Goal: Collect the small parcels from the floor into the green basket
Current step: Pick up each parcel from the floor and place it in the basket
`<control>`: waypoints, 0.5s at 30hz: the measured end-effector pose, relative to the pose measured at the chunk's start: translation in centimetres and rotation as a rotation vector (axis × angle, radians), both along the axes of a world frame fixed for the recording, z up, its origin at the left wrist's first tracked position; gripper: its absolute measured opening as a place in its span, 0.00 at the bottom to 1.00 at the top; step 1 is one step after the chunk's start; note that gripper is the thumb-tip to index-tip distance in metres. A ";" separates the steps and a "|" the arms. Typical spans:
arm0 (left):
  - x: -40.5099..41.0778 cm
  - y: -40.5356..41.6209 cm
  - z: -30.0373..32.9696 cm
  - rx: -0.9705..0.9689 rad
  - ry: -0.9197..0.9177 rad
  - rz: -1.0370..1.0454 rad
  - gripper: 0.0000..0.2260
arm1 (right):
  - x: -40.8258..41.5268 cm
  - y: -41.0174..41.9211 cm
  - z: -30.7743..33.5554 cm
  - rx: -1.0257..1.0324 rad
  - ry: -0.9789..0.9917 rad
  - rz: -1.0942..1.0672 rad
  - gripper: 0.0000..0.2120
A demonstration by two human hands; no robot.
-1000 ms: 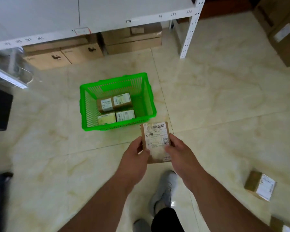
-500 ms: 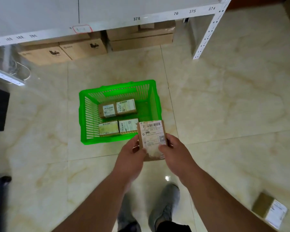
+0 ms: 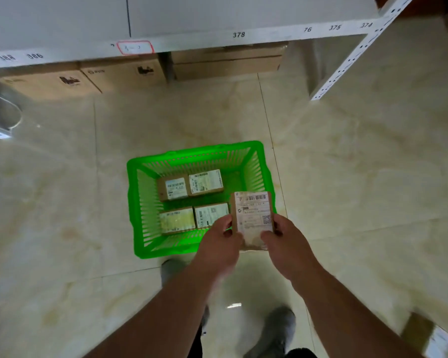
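A green plastic basket (image 3: 140, 205) stands on the tiled floor right in front of me, with several small labelled cardboard parcels (image 3: 190, 186) lying flat inside. I hold another small brown parcel (image 3: 252, 215) with a white shipping label in both hands, over the basket's near right corner. My left hand (image 3: 219, 248) grips its left edge and my right hand (image 3: 286, 240) grips its right edge. One more parcel (image 3: 427, 334) lies on the floor at the bottom right, blurred.
A white metal shelf (image 3: 192, 41) crosses the top, its upright post (image 3: 347, 63) coming down to the floor at the right. Large cardboard boxes (image 3: 225, 62) sit under it. My grey shoes (image 3: 277, 329) are just behind the basket.
I have stepped toward the basket. The parcel in my hands went from short of the basket to over its near right corner. The floor parcel slid toward the frame's bottom right.
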State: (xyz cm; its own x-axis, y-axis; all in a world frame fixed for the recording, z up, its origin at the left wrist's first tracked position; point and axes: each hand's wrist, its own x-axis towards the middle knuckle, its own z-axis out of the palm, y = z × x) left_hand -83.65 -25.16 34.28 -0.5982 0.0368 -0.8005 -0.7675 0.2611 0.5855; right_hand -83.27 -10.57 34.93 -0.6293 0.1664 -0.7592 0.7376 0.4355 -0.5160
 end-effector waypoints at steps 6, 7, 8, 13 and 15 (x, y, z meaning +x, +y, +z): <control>-4.4 -1.0 -3.7 0.026 -0.027 0.002 0.15 | -4.0 -1.0 -3.8 0.029 0.016 -0.005 0.20; -4.9 -0.9 -4.7 0.028 -0.043 0.017 0.16 | -4.7 -1.0 -4.8 0.029 0.012 -0.006 0.20; -5.6 -0.6 -5.7 0.038 -0.045 0.030 0.15 | -5.3 -0.9 -5.8 0.028 0.004 -0.007 0.20; -8.4 0.2 -11.8 -0.002 -0.064 0.030 0.19 | -8.7 -0.6 -12.2 0.083 -0.022 0.033 0.19; -9.1 0.6 -14.4 -0.011 -0.088 0.036 0.19 | -10.0 -0.4 -14.9 0.084 -0.040 0.060 0.19</control>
State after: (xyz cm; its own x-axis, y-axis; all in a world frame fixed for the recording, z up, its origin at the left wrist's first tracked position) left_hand -92.76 -24.51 19.84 -0.5267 0.0070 -0.8500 -0.8247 0.2382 0.5130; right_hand -93.28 -10.98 20.07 -0.6091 0.1932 -0.7692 0.7284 0.5200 -0.4462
